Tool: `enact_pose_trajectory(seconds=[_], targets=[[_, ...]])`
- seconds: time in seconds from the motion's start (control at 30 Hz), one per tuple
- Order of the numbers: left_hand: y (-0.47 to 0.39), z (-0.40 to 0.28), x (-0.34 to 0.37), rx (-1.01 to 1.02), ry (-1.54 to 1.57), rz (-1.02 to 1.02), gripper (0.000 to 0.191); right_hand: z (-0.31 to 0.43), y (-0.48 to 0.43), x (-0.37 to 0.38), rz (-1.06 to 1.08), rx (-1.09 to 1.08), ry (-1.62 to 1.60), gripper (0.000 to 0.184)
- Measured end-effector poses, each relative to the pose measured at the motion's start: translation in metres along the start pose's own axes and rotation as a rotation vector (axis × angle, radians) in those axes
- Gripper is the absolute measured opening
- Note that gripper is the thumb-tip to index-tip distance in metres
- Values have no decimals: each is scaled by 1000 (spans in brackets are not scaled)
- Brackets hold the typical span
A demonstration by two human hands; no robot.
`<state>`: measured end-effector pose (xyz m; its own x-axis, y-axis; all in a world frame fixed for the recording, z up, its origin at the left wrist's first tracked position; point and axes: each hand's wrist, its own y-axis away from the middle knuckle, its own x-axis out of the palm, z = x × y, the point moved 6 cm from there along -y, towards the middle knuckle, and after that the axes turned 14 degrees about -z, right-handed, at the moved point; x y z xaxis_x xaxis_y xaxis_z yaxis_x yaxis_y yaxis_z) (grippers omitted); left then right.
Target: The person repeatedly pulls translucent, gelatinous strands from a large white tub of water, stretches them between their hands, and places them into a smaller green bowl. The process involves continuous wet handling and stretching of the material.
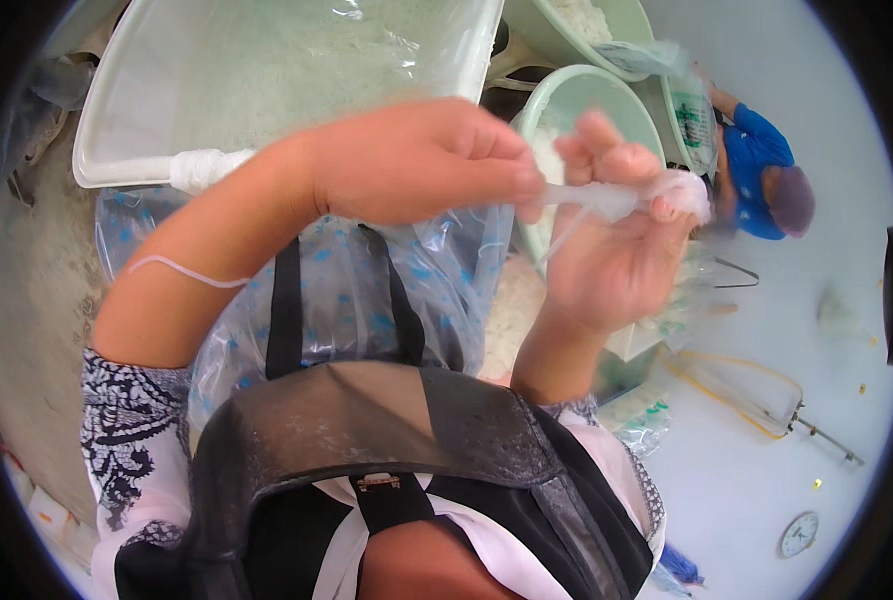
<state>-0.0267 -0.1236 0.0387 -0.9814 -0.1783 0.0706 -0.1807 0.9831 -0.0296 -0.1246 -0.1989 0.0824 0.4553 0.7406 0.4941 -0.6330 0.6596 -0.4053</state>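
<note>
My left hand (431,161) reaches across from the left and pinches one end of a whitish translucent strand (593,196), wet-looking like natural casing. The strand runs to my right hand (611,262), which is raised palm up, blurred by motion. There it bunches into a glossy clump around the thumb and fingertips. A thin loose tail hangs down between the two hands. Another thin white strand (191,271) lies across my left forearm. Behind my right fingers stands a pale green round tub (595,82) with white material in it.
A large pale rectangular tub (128,120) of cloudy liquid stands ahead, its rim wrapped in white (203,169). A second green tub (630,26) holds white material. A person in blue (754,172) is at the right. A clock (798,534) hangs on the wall (761,420).
</note>
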Motion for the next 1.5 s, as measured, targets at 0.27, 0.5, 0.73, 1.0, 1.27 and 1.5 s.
enact_pose_trajectory(seconds=[0.27, 0.5, 0.73, 1.0, 1.27, 1.5], targets=[[8, 18, 11, 279, -332, -146, 26, -21, -2, -16, -355, 330, -241, 28], [-12, 45, 4, 282, -475, -318, 24, 0, -11, -55, -593, -129, 462, 29], [4, 19, 57, -17, -290, 351, 33, -60, 2, -71, 97, -68, 1512, 70], [11, 12, -40, -420, 1350, -264, 44, -31, 0, 39, 248, -232, 365, 41], [43, 23, -23, 577, -323, -827, 46, -43, -8, 16, -284, -154, 789, 32], [12, -1, 6, 433, -573, -631, 22, -30, -4, 13, -261, -195, 687, 18]])
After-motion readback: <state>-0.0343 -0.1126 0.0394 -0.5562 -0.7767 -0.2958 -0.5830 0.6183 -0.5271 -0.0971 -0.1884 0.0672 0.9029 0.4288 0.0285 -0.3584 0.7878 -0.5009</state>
